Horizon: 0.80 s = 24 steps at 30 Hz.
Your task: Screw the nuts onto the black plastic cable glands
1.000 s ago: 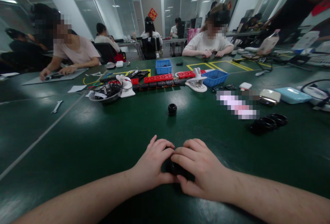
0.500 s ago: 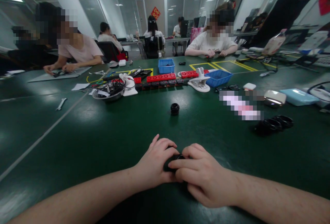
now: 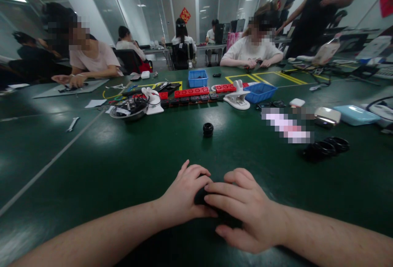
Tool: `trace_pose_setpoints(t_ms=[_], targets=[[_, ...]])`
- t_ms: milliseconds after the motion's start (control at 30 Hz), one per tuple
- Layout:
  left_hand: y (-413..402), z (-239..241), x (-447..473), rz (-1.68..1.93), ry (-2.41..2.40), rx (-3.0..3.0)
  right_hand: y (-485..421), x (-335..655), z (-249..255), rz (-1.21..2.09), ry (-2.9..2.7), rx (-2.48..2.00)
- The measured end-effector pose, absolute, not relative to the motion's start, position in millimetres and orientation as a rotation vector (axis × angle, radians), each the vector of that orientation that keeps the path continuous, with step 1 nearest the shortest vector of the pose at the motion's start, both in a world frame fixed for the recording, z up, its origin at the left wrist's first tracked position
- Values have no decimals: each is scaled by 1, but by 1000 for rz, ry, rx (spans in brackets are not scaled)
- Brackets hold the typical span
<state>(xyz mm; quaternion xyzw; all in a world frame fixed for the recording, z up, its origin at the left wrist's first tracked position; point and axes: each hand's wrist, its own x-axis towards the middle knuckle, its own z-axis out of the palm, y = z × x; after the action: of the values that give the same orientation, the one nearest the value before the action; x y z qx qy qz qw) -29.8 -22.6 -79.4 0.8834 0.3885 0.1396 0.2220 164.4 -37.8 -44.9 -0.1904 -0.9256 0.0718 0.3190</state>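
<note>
My left hand curls around a dark, rounded black object low over the near part of the table, its fingers over the top and its thumb below. Most of that object is hidden by both hands, so its kind does not show. From the right side my right hand reaches across, fingers stretched out with two fingertips at the object and the thumb held well apart below. Beyond the hands a small black ribbed, ring-shaped piece stands on the green table.
Several black rings lie at the right. Farther back are red socket strips, white clips, blue bins and a bowl of parts. A wrench lies left. Other people sit across the table.
My right hand has loosened: its fingers have straightened and its thumb has moved away from the black object. My left hand has stayed in place. A person in black at the back right has shifted.
</note>
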Motion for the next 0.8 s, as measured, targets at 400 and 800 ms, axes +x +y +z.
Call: trace_pose_setpoints(t_ms=[400,800], targets=[[-21,-80,-30,377,1065,2464,-34,162,-57,195,-2445,-896],[-22,-76,-28,387,1064,2448,-32,161,-55,495,-2567,-813]])
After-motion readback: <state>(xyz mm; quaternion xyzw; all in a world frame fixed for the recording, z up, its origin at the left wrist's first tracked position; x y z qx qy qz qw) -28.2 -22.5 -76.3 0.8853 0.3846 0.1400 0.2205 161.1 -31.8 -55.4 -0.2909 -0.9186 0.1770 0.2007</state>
